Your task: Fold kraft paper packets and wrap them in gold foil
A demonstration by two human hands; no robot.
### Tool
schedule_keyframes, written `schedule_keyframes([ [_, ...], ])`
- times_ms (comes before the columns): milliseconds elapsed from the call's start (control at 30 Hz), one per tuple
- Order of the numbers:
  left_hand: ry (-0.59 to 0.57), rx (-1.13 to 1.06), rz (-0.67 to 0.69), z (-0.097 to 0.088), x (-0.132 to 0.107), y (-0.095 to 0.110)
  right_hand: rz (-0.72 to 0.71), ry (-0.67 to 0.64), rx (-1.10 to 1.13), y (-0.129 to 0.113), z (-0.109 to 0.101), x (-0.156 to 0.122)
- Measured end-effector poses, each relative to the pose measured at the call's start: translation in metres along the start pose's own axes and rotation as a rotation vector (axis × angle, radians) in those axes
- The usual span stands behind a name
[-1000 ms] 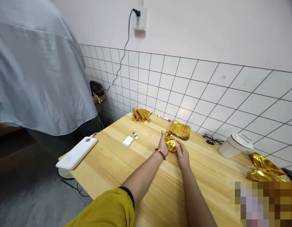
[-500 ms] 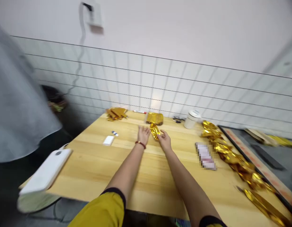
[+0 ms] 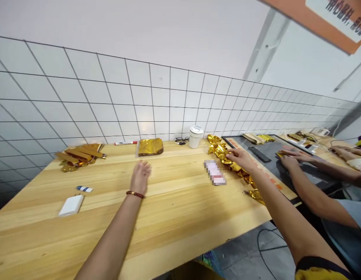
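Note:
My left hand, with a dark red beaded bracelet at the wrist, rests open on the wooden table and holds nothing. In front of it lies a flat stack of gold foil sheets. Over at the right, my right hand has thumb and fingers closed on a shiny folded gold foil piece at a long row of gold foil pieces. The fingers partly hide that piece. A blurred-out pinkish flat object lies left of the row.
A white lidded cup, glasses and a red-and-white marker stand along the wall. Gold strips, a white charger and an eraser are at left. A co-worker's hands work over a dark mat.
My view has swung right. My right hand has carried the gold foil piece from between my hands to the row at right. My left hand stays open on the table.

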State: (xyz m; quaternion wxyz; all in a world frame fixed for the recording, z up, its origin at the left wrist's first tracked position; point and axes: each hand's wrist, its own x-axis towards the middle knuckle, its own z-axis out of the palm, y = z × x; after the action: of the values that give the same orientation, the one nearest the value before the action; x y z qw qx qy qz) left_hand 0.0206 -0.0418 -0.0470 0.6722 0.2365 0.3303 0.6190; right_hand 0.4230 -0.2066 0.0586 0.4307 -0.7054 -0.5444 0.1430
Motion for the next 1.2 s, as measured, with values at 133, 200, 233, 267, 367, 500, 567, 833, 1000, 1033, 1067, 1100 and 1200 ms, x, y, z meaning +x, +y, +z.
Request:
schedule_keyframes([
  [133, -0.274, 0.003, -0.093, 0.042, -0.06, -0.027, -0.062, -0.208, 0.098, -0.036, 0.063, -0.011],
  [200, -0.314, -0.015, -0.047, 0.055, -0.08, -0.041, -0.109, -0.336, 0.118, -0.052, 0.108, -0.017],
  [233, -0.312, -0.008, -0.028, 0.057, -0.085, -0.046, -0.132, -0.394, 0.131, -0.059, 0.131, -0.02],
  [267, -0.281, -0.008, -0.031, 0.056, -0.087, -0.05, -0.147, -0.4, 0.152, -0.064, 0.153, -0.023],
  [367, -0.076, -0.134, -0.026, 0.038, -0.076, -0.049, -0.058, -0.136, 0.456, -0.073, 0.214, -0.029],
  [500, 0.065, -0.235, 0.046, 0.012, -0.051, -0.041, 0.186, 0.011, 0.721, -0.071, 0.276, -0.037],
  [567, 0.069, -0.247, 0.063, 0.007, -0.043, -0.041, 0.128, -0.036, 0.705, -0.067, 0.294, -0.041],
  [833, -0.111, 0.003, 0.162, 0.007, -0.041, -0.064, 0.04, 0.01, 0.696, -0.052, 0.299, -0.046],
  [1000, -0.179, 0.113, 0.193, 0.004, -0.041, -0.065, 0.106, 0.066, 0.803, -0.053, 0.298, -0.045],
  [1033, -0.191, 0.13, 0.191, 0.004, -0.041, -0.065, 0.111, 0.068, 0.824, -0.054, 0.298, -0.045],
  [1067, -0.206, 0.144, 0.19, 0.004, -0.041, -0.064, 0.106, 0.064, 0.836, -0.055, 0.298, -0.046],
  [1100, -0.222, 0.155, 0.189, 0.005, -0.042, -0.064, 0.092, 0.059, 0.838, -0.055, 0.297, -0.046],
  [1200, -0.243, 0.152, 0.184, 0.006, -0.044, -0.063, 0.051, 0.045, 0.801, -0.056, 0.294, -0.048],
])
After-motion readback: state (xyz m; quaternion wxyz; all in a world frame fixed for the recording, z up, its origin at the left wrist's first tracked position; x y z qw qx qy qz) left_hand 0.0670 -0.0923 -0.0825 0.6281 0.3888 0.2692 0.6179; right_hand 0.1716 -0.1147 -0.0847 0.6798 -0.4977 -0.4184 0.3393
